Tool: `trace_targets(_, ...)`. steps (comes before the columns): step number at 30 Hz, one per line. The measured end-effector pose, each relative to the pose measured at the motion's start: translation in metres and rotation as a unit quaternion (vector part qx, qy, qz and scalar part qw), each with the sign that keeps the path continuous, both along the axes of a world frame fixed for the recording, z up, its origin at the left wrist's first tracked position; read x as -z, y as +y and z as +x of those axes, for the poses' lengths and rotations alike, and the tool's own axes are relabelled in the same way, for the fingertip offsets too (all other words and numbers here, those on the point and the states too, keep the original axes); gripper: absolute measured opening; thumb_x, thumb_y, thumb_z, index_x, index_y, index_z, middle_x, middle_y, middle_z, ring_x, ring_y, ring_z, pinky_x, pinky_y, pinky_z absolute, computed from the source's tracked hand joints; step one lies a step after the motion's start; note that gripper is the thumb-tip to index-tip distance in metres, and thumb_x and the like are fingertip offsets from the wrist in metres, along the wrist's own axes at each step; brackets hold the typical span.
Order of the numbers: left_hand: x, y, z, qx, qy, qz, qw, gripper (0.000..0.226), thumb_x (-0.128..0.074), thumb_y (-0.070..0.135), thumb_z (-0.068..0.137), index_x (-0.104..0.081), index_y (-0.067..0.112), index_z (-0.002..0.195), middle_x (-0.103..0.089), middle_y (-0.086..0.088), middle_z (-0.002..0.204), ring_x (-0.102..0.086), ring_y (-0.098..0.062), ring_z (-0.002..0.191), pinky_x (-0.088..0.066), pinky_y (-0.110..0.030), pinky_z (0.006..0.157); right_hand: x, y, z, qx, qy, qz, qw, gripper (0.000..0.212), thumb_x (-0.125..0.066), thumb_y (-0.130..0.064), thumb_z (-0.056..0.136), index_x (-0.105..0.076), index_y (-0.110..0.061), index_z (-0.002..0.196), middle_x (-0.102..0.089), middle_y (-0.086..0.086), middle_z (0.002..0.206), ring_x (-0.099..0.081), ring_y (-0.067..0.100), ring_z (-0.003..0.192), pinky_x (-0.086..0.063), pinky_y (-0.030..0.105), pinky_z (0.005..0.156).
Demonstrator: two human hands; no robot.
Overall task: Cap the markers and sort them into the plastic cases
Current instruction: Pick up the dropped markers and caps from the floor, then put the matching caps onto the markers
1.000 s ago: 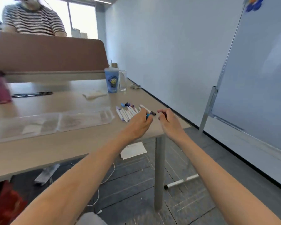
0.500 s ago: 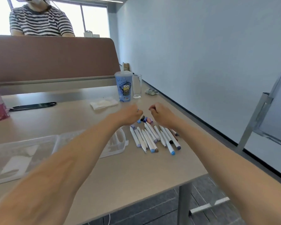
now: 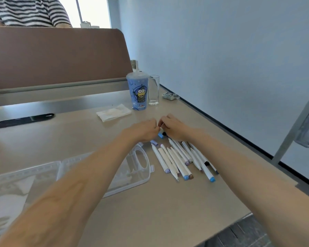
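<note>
Our left hand (image 3: 143, 130) and right hand (image 3: 176, 128) meet just in front of the blue cup (image 3: 138, 93), fingers curled and fingertips almost touching. Whatever they pinch is hidden behind the knuckles, so we cannot tell what it is. The markers (image 3: 178, 161) lie in a loose fan nearer us than the cup, slightly to its right, under our wrists.

The main risk, we judge, is a cap pressed on askew: it could slip from our fingers and roll off the table (image 3: 150, 202) edge to the cup's right. A forearm drawn back could also scatter the fan, and the bare-tipped marker (image 3: 175, 173) in it could stain the table. Some cap colours look close, so a wrong pairing is possible.

We count about ten markers, though overlap blurs the tally. There are two clear plastic cases (image 3: 139, 168), nearer us and left of the cup. We also count one cup, one glass (image 3: 153, 90) just beside it on the right, and one napkin (image 3: 113, 112) to its left.
</note>
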State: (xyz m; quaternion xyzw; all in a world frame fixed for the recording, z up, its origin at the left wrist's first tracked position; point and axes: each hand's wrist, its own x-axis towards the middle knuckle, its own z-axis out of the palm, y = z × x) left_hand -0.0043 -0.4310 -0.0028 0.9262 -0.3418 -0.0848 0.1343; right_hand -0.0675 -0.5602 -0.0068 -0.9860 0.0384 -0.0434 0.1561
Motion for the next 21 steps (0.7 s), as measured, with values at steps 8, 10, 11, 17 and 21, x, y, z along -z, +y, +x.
trace_targets(8,-0.008,0.004,-0.006,0.032,-0.010,-0.003,0.999,0.030,-0.036,0.027,0.100,-0.047,0.009,0.121,-0.054,-0.012,0.120,-0.047,-0.023,0.096,-0.040,-0.035,0.083,-0.009,-0.010,-0.016,0.001,-0.064,-0.014,0.998,0.025,-0.047,-0.015,0.098,-0.059,-0.011,0.119,-0.054,0.008,0.117,-0.053,0.018,0.093,-0.039,0.028,0.083)
trace_targets(10,-0.011,0.009,-0.013,0.029,-0.022,-0.012,0.999,0.030,-0.036,0.026,0.100,-0.048,0.009,0.121,-0.055,-0.013,0.119,-0.048,-0.023,0.095,-0.039,-0.034,0.082,-0.010,-0.012,-0.022,0.004,-0.093,0.000,0.996,0.023,-0.047,-0.013,0.097,-0.062,-0.011,0.114,-0.057,0.007,0.114,-0.053,0.015,0.087,-0.040,0.026,0.081)
trace_targets(11,-0.013,0.012,-0.016,0.026,-0.030,-0.017,0.999,0.029,-0.036,0.026,0.100,-0.048,0.009,0.120,-0.055,-0.013,0.119,-0.048,-0.023,0.095,-0.040,-0.035,0.082,-0.012,-0.011,-0.026,0.005,-0.100,0.005,0.995,0.022,-0.047,-0.012,0.097,-0.063,-0.012,0.113,-0.058,0.007,0.113,-0.051,0.013,0.086,-0.041,0.025,0.080)
trace_targets(17,-0.029,0.061,-0.053,-0.011,-0.081,-0.040,0.996,0.026,-0.037,0.031,0.098,-0.051,0.015,0.114,-0.058,-0.010,0.117,-0.053,-0.025,0.099,-0.046,-0.040,0.089,-0.030,0.027,-0.061,-0.008,-0.137,0.027,0.990,0.022,-0.049,-0.010,0.095,-0.065,-0.012,0.110,-0.059,0.007,0.111,-0.052,0.012,0.086,-0.040,0.025,0.079)
trace_targets(21,-0.045,0.120,-0.091,-0.025,-0.124,-0.072,0.989,0.026,-0.039,0.028,0.098,-0.051,0.013,0.115,-0.057,-0.009,0.122,-0.054,-0.026,0.105,-0.044,-0.037,0.089,-0.046,0.083,-0.081,-0.031,-0.184,0.054,0.981,0.023,-0.050,-0.012,0.095,-0.066,-0.013,0.111,-0.060,0.004,0.108,-0.051,0.012,0.087,-0.039,0.024,0.078)
